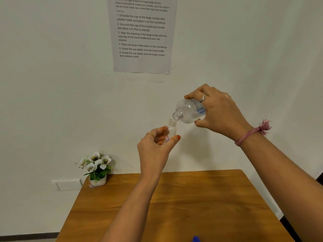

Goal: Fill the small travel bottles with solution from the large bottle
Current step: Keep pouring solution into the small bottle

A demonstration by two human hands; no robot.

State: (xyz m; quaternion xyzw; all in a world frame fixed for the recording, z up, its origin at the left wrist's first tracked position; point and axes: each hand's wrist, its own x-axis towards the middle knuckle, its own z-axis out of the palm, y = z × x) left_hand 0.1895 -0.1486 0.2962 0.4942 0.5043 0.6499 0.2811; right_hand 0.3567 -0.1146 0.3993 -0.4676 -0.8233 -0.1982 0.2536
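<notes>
Two hands working above the tabletop (pixel 174 198): right hand (pixel 220 112) gripping and tipping the large bottle (pixel 189 110), left hand (pixel 155 145) fingers (pixel 175 137) pinching the travel bottle (pixel 172 129) beneath; pouring looks underway, steady alignment needed.

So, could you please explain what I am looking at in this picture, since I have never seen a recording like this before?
There is no machine here. A person wears a camera on the head, so this one picture looks forward and down over their two bare arms.

The right hand grips the large bottle, uncapped and tipped so its mouth sits just over the small travel bottle. The left hand holds that small bottle upright, also uncapped. Both are held in the air above a wooden table.

At the table's far left corner stands a small pot of white flowers. A blue thing peeks in at the bottom edge; I cannot tell what it is. On the wall hangs a sheet of instructions listing the pouring steps.
</notes>
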